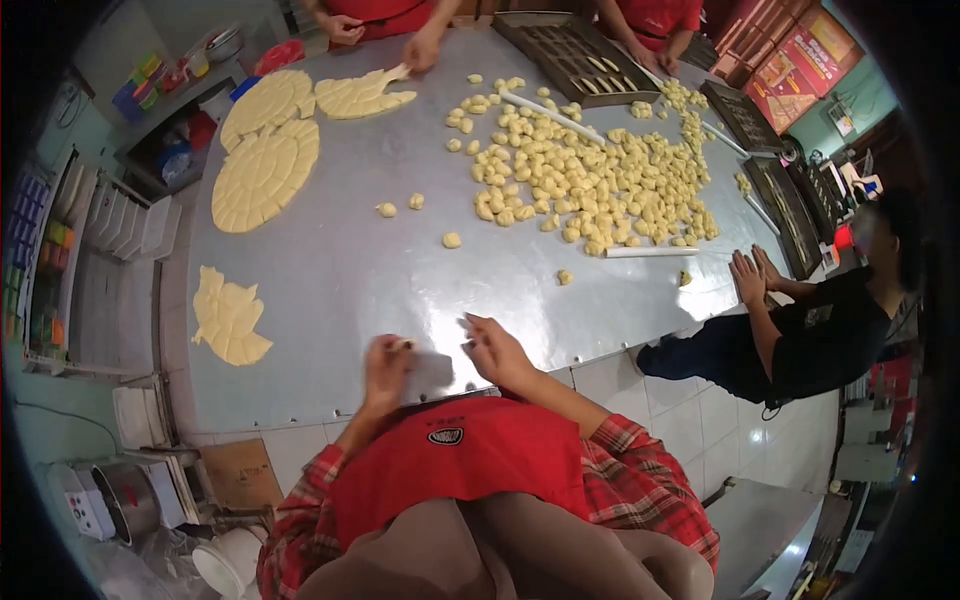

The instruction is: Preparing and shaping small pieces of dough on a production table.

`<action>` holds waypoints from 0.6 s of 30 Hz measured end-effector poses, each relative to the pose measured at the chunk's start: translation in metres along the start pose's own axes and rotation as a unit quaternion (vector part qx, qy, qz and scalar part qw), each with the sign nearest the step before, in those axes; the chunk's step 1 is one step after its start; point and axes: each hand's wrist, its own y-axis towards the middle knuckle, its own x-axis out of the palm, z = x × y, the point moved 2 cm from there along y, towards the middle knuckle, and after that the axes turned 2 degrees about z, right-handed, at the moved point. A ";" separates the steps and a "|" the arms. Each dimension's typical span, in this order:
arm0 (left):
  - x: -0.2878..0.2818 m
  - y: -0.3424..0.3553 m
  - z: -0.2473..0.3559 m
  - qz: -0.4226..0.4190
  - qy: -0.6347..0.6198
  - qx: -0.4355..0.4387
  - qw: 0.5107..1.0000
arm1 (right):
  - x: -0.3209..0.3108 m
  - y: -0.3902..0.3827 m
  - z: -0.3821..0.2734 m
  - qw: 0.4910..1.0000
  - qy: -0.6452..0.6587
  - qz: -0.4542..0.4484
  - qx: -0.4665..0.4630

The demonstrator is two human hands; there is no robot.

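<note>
Grey flat piece [431, 371], blurred, held in my left hand [384, 373]; my right hand [499, 354] loosely spread nearby. Yellow dough balls [588, 178] beyond on metal surface [365, 215].

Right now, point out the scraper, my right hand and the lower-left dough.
Scraper [431, 371], head view: its blurred flat face.
Right hand [500, 354], head view: its middle.
Lower-left dough [229, 320], head view: its middle.

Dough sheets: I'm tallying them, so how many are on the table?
4 dough sheets: one at the table's far left, another touching its near side, one to the right by a co-worker's hand, one alone at near left.
</note>
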 end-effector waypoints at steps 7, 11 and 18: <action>-0.028 -0.004 0.029 -0.247 -0.062 -0.157 0.954 | -0.047 0.103 0.016 0.915 -0.357 -0.188 0.012; -0.143 0.011 0.028 0.039 0.255 0.015 0.966 | -0.264 0.226 0.033 0.743 -0.637 0.201 -0.055; -0.251 0.034 0.051 0.283 0.498 -0.101 0.813 | -0.038 0.229 -0.012 0.945 -0.287 0.034 -0.155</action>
